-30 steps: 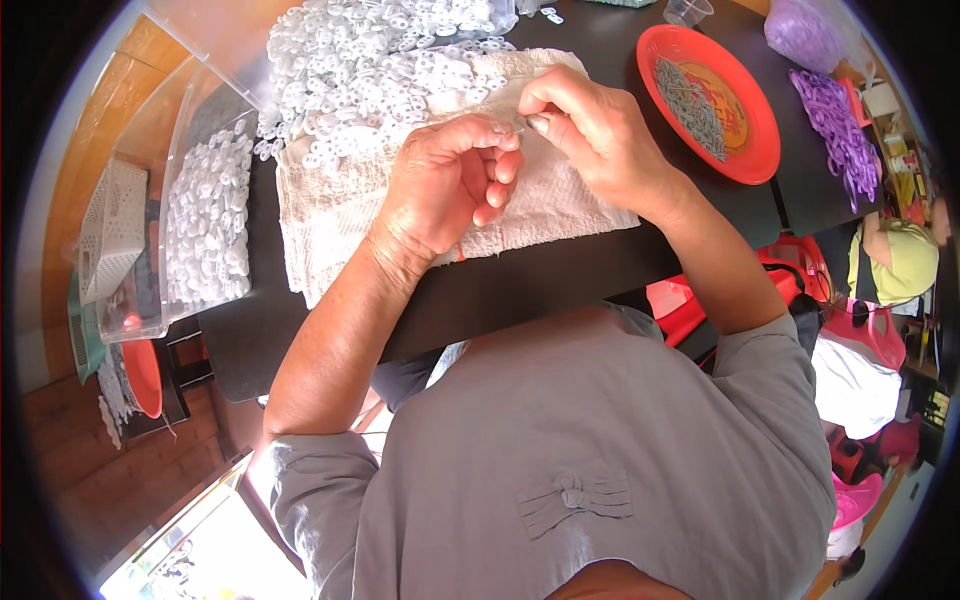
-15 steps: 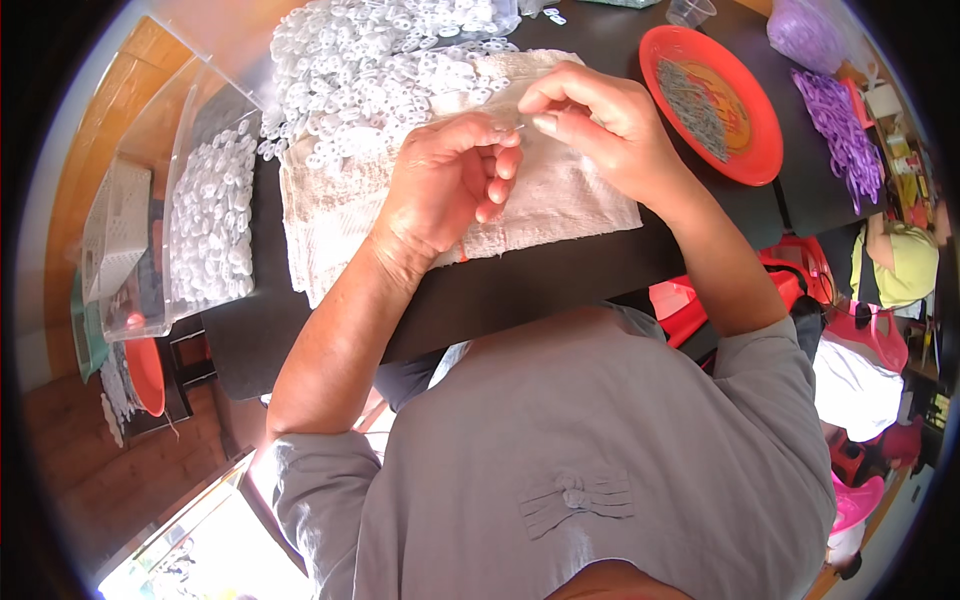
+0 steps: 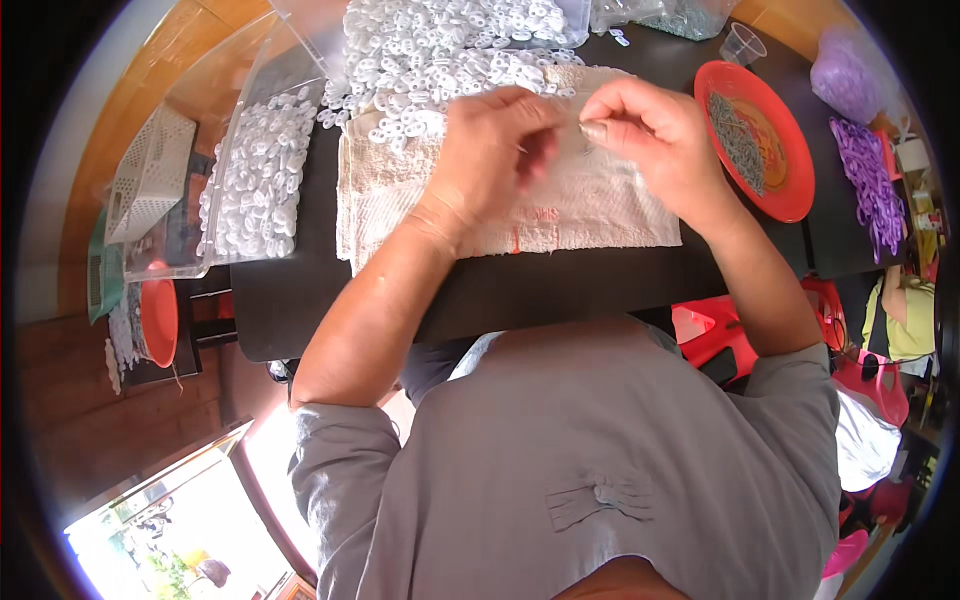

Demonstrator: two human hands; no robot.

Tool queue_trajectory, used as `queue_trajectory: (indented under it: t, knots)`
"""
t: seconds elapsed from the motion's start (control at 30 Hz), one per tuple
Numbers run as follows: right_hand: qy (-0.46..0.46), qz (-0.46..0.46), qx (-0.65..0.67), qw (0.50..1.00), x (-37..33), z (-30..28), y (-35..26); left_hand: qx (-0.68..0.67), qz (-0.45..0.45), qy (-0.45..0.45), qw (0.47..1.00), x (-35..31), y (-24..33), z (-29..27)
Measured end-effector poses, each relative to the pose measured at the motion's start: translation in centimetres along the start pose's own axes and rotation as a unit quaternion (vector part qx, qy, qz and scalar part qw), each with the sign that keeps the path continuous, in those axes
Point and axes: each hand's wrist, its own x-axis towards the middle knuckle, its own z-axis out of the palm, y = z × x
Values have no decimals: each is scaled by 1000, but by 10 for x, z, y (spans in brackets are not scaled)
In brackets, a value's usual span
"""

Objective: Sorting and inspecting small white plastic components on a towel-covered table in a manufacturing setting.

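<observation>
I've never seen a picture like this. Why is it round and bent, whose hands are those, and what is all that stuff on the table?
The picture comes from a wide fisheye camera worn on a person's head, looking down, so straight edges bend near the rim. The grey shirt at the bottom is the wearer's own.

The left hand and right hand meet over a cream towel on a dark table. Their fingertips pinch something small between them; it is too tiny to make out.

A heap of small white plastic pieces lies behind the towel, more fill a clear tray on the left, and a red plate on the right holds thin grey bits.
</observation>
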Motion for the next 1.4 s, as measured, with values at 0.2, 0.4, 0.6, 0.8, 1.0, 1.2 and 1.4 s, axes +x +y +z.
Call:
queue_trajectory:
  t: [0.2,0.4,0.6,0.8,1.0,1.2,1.4]
  knots:
    - [-48,83,97,991,28,14,-12,541,268,144,784,32,7,-68]
    - [-28,85,114,989,26,33,-4,654,284,95,695,34,-12,-68]
    - [-1,104,141,984,23,23,14,588,180,50,787,32,-6,-65]
    - [6,90,129,988,24,22,13,567,177,14,804,33,-7,-71]
    - [17,103,135,985,25,19,21,546,178,-18,819,27,-1,-72]
    - [6,80,107,991,25,20,20,581,173,-12,795,27,0,-70]
    - [9,76,131,988,23,23,22,276,68,-17,959,21,8,-46]
